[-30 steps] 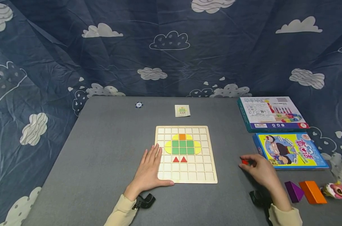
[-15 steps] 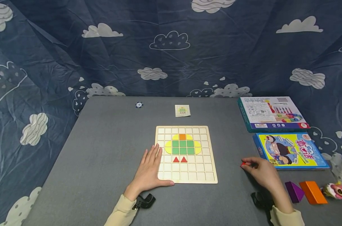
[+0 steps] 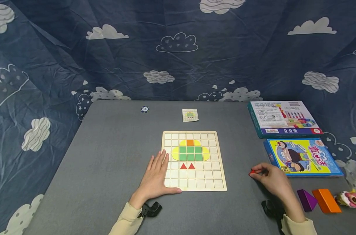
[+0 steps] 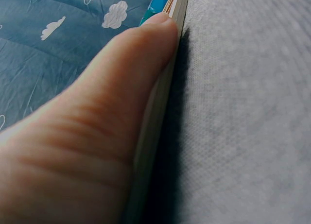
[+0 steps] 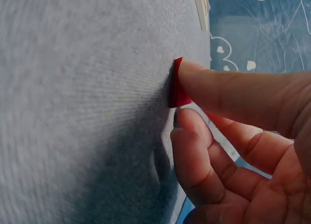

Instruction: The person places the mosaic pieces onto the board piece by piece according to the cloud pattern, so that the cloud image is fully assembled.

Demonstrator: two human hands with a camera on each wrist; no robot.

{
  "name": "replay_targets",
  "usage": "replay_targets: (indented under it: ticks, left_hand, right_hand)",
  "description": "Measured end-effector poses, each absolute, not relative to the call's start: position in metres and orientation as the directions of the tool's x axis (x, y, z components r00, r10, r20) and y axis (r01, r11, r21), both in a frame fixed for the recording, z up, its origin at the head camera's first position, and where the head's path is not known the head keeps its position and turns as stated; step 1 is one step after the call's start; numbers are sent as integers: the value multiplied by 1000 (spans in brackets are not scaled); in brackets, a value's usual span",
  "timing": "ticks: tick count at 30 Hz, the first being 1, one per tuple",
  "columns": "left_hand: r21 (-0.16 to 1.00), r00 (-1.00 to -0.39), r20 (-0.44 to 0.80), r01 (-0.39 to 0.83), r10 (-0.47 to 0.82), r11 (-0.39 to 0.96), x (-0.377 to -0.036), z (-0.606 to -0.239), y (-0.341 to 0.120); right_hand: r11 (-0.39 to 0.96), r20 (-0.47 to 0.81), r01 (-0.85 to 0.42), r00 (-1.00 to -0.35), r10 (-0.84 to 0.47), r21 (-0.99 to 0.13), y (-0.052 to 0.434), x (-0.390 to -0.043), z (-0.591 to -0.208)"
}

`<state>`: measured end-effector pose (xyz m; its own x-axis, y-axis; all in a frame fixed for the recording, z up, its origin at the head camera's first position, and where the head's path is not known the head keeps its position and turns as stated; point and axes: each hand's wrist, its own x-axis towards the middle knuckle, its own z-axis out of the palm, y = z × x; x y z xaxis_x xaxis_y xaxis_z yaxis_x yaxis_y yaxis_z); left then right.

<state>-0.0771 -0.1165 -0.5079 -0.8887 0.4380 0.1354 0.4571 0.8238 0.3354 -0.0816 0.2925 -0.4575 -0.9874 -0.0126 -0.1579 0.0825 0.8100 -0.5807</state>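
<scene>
Fingers [image 5: 214, 93] of right hand [image 3: 272, 181] pinch small red piece [image 5: 176, 90] at fingertips, piece against grey table [image 3: 113, 147].

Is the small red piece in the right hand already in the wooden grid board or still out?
Out: the right hand pinches small red piece beside wooden grid board.

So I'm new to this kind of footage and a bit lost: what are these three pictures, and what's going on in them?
They show one moment from three cameras on a person: one on the head, one on each wrist. The head view shows a grey table with a wooden grid board holding coloured tiles. The left hand rests flat on the board's edge. The right hand pinches a small red piece in its grip, seen close in the right wrist view. Two game boxes and toy blocks lie to the right.
</scene>
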Motion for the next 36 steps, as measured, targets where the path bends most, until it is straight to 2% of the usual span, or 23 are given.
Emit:
replay_targets:
  ticks: [13,27,36]
  left_hand:
    - [348,-890,131,453,436,821,-77,-507,-116]
    - [338,-885,144,465,443,818,-77,-508,-117]
    - [336,-888,140,459,439,822,-77,-508,-116]
  right_hand:
    - [741,-108,14,-991,-80,-672,276,-86,-459]
    - [672,-50,-86,-982,-181,-735,210,-103,-449]
    - [667,-21,-167,-964,-264,-727,173,-110,-451]
